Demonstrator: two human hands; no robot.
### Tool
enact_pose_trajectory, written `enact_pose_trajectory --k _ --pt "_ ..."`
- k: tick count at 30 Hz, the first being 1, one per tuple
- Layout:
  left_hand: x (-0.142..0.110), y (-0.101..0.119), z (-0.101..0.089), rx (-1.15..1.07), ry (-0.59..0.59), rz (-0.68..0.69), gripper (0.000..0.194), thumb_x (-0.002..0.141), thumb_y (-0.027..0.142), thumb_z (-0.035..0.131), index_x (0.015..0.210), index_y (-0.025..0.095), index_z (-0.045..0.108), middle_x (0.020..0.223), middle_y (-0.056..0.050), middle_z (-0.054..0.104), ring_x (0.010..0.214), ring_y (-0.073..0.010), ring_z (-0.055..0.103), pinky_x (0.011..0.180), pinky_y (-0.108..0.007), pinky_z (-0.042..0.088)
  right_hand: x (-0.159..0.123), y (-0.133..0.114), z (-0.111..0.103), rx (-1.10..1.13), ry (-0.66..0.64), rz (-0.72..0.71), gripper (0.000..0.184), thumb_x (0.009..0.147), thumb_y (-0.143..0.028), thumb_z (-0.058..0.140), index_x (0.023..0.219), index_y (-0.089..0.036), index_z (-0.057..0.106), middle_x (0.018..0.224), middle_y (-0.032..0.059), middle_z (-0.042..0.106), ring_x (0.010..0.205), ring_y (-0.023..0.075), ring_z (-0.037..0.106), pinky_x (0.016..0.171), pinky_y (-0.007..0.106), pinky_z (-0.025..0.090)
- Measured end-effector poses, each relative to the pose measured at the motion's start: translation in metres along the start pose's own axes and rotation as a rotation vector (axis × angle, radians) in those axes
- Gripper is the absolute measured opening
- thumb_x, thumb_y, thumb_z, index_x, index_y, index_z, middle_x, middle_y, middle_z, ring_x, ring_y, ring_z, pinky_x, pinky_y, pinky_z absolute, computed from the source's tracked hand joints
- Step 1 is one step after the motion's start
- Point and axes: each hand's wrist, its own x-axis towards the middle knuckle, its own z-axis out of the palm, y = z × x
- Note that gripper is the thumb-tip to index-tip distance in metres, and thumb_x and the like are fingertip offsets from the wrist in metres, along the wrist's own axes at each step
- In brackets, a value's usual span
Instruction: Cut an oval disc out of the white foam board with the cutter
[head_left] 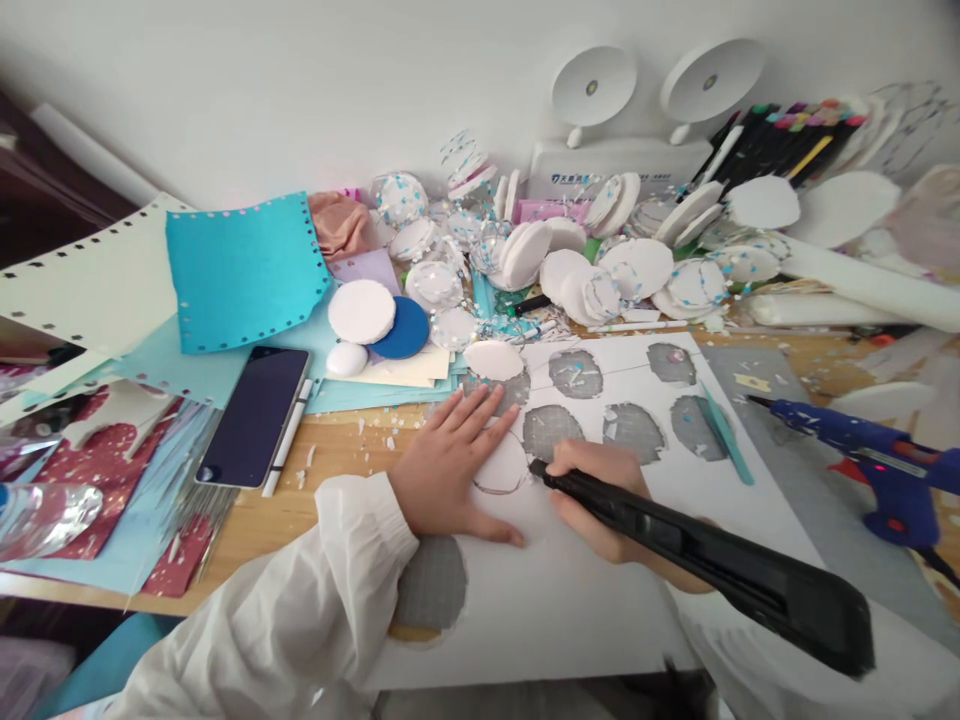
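A large white foam board (555, 610) lies on a grey cutting mat (750, 390), with several round holes cut through it. My left hand (457, 465) presses flat on the board, fingers spread, beside a drawn circle (504, 470). In my right hand (600, 500) is a black utility knife (720, 570), its tip at the right edge of that circle. Whether the blade is in the board cannot be made out. A teal craft knife or pen-like tool (726, 435) rests on the board's right side. A white disc (493, 360) lies at the board's far left corner.
White discs and blue-white wire trim (525, 255) heap along the wall. A blue glue gun (862, 450) with a red light is at right. A phone (255, 415), a white pen (288, 440) and blue sheets (244, 270) lie left, near a clear bottle (52, 515).
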Motion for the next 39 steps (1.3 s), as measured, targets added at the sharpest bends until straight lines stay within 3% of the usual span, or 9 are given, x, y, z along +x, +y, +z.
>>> enact_pose_trajectory --k 9,12,16,19,23,26,30,35,39 --pt "0.002 0.000 -0.001 0.000 0.034 0.023 0.118 0.058 0.082 0.056 0.148 0.014 0.023 0.156 -0.019 0.017 0.144 -0.0373 0.017 0.117 -0.054 0.008 -0.007 -0.005 0.000 0.122 0.092 0.176 0.014 0.075 -0.015 0.056 0.070 -0.023 0.046 0.060 -0.0032 0.044 0.052 0.0132 0.042 0.050 0.029 0.031" --pt "0.002 0.000 -0.004 0.014 0.049 0.064 0.113 0.058 0.083 0.056 0.146 0.016 0.030 0.155 -0.021 0.020 0.143 -0.0393 0.018 0.115 -0.058 0.008 -0.009 0.001 -0.005 0.262 0.239 0.259 0.008 0.078 -0.021 0.058 0.076 -0.023 0.050 0.065 -0.0017 0.049 0.058 0.0151 0.045 0.053 0.030 0.033" --pt "0.001 0.003 -0.008 0.007 0.081 0.149 0.094 0.066 0.078 0.056 0.138 0.019 0.044 0.151 -0.019 0.032 0.139 -0.0388 0.029 0.114 -0.060 0.012 -0.004 0.013 -0.006 0.493 0.428 0.370 0.006 0.076 -0.020 0.058 0.073 -0.022 0.054 0.058 -0.0031 0.046 0.052 0.0124 0.040 0.049 0.028 0.029" --pt "0.002 0.008 -0.009 -0.007 0.136 0.149 0.065 0.077 0.066 0.055 0.124 0.020 0.056 0.138 -0.016 0.049 0.129 -0.0329 0.043 0.113 -0.056 0.021 0.002 0.019 -0.004 0.710 0.444 0.431 0.007 0.076 -0.019 0.055 0.070 -0.023 0.052 0.047 -0.0067 0.037 0.042 0.0093 0.030 0.044 0.025 0.021" --pt "0.007 0.016 -0.006 0.061 0.229 0.153 0.023 0.090 0.039 0.053 0.103 0.022 0.064 0.111 -0.007 0.064 0.112 -0.0232 0.054 0.108 -0.046 0.033 0.007 0.019 -0.003 0.777 0.464 0.455 0.006 0.074 -0.020 0.054 0.070 -0.023 0.050 0.050 -0.0066 0.038 0.041 0.0086 0.030 0.043 0.024 0.022" --pt "0.011 0.019 -0.001 0.158 0.282 0.212 0.014 0.091 0.026 0.051 0.093 0.022 0.065 0.103 -0.004 0.065 0.104 -0.0201 0.054 0.103 -0.041 0.037 0.008 0.019 -0.004 0.838 0.476 0.486 0.008 0.072 -0.018 0.055 0.068 -0.023 0.050 0.050 -0.0069 0.038 0.041 0.0078 0.029 0.043 0.024 0.021" --pt "0.015 0.022 0.003 0.258 0.304 0.270 0.017 0.093 0.016 0.046 0.087 0.020 0.061 0.096 -0.002 0.065 0.098 -0.0171 0.054 0.102 -0.038 0.037 0.009 0.020 -0.005 0.903 0.504 0.502 0.009 0.071 -0.016 0.056 0.066 -0.022 0.050 0.044 -0.0080 0.036 0.040 0.0072 0.028 0.042 0.023 0.019" --pt "0.009 0.026 -0.016 0.177 0.298 0.114 0.017 0.093 0.018 0.041 0.090 0.020 0.058 0.096 -0.005 0.064 0.097 -0.0202 0.054 0.092 -0.040 0.042 0.012 0.022 -0.009 0.950 0.537 0.506 0.011 0.069 -0.014 0.057 0.064 -0.021 0.050 0.041 -0.0086 0.034 0.039 0.0067 0.027 0.042 0.023 0.019" --pt "-0.020 0.017 -0.040 0.052 0.379 -0.093 0.014 0.091 0.019 0.040 0.088 0.020 0.054 0.092 -0.006 0.061 0.088 -0.0213 0.056 0.079 -0.038 0.044 0.011 0.022 -0.011 0.985 0.553 0.502 0.012 0.069 -0.014 0.057 0.063 -0.020 0.049 0.041 -0.0086 0.034 0.039 0.0060 0.027 0.041 0.022 0.017"
